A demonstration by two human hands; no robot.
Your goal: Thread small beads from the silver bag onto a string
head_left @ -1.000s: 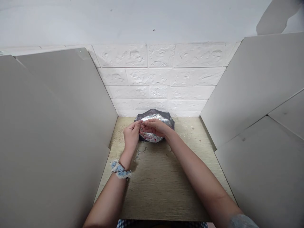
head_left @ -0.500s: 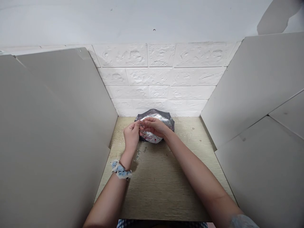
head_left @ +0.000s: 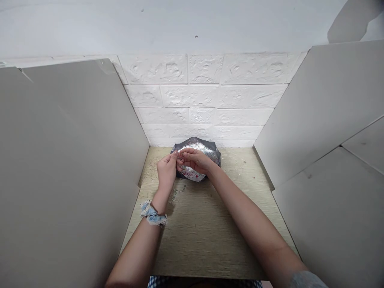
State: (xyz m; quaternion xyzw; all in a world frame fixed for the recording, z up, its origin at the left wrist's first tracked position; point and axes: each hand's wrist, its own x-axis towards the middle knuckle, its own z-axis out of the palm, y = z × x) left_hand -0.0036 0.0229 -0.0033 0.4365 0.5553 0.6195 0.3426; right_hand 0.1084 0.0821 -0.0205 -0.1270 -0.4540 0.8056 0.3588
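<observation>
A silver, dark-edged bag or pouch (head_left: 196,176) lies against the wall, with many small clear and pink beads on it. Over its left part my left hand (head_left: 167,166) pinches with thumb and fingers. My right hand (head_left: 196,159) meets it at the fingertips, its thumb and forefinger pressed together. What either hand holds is too small to make out. A thin strand of small pale beads (head_left: 179,191) hangs or lies below my hands, just right of my left wrist.
The wooden tabletop (head_left: 210,240) has tall grey panels at its left (head_left: 75,160) and right (head_left: 324,120). A white brick-patterned wall (head_left: 201,96) stands behind. Tiny loose bits (head_left: 245,162) lie on the right side.
The view has shifted very slightly. My hands stay together over the pouch, with hardly any change in the fingers.
</observation>
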